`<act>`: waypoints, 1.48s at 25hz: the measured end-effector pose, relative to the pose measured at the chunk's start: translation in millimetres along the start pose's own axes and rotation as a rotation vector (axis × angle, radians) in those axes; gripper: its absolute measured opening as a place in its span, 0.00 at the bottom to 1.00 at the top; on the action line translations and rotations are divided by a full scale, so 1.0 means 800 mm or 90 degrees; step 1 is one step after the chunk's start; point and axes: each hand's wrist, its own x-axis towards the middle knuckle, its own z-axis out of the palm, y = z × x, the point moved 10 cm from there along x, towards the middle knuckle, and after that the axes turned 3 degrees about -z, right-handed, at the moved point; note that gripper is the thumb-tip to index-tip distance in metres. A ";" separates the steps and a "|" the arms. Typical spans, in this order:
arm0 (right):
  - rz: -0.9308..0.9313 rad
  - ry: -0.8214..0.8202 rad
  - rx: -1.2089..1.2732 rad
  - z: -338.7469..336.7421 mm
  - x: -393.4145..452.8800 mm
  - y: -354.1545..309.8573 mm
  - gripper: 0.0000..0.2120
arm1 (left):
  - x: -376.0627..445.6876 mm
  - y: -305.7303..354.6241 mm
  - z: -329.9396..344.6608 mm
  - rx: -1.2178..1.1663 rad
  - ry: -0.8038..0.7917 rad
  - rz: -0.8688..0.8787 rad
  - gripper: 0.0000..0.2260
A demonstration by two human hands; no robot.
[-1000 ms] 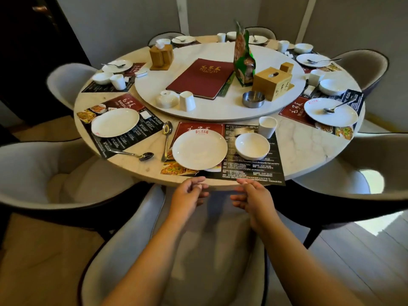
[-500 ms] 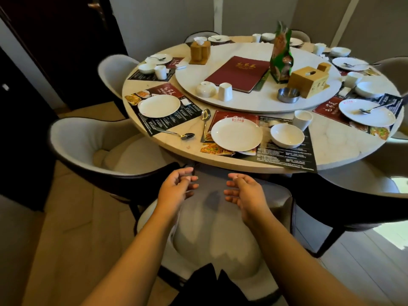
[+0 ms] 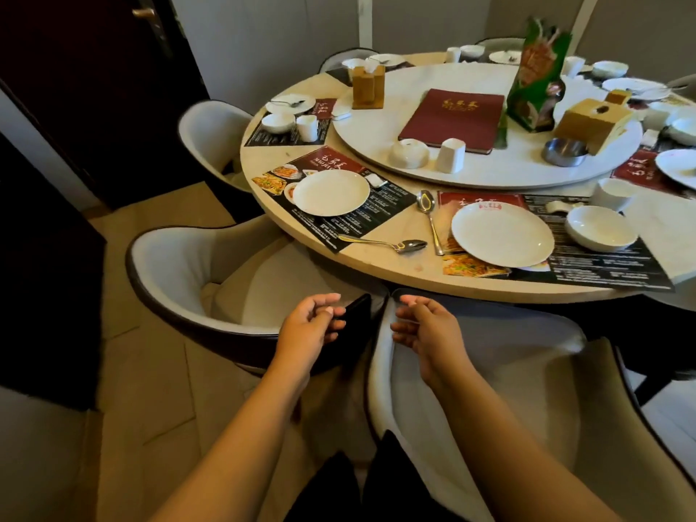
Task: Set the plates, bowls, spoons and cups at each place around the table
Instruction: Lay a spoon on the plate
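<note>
Head view shows both hands empty below the surface edge: the left hand and right hand hang with loosely curled fingers, holding nothing, probably between placements. At about eleven o'clock from them one plate sits alone on its mat, its spoon lying askew; at one o'clock a second plate, bowl and cup look nearly arranged.
</note>
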 end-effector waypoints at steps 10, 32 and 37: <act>-0.010 0.086 0.011 0.071 0.064 0.005 0.10 | 0.128 0.032 -0.035 0.140 -0.065 0.054 0.11; 0.045 0.363 0.077 0.010 0.153 -0.017 0.11 | 0.325 0.059 0.198 0.697 -0.395 0.273 0.06; 0.040 0.371 0.074 0.043 0.157 -0.019 0.08 | 0.324 0.071 0.192 0.440 -0.487 0.044 0.11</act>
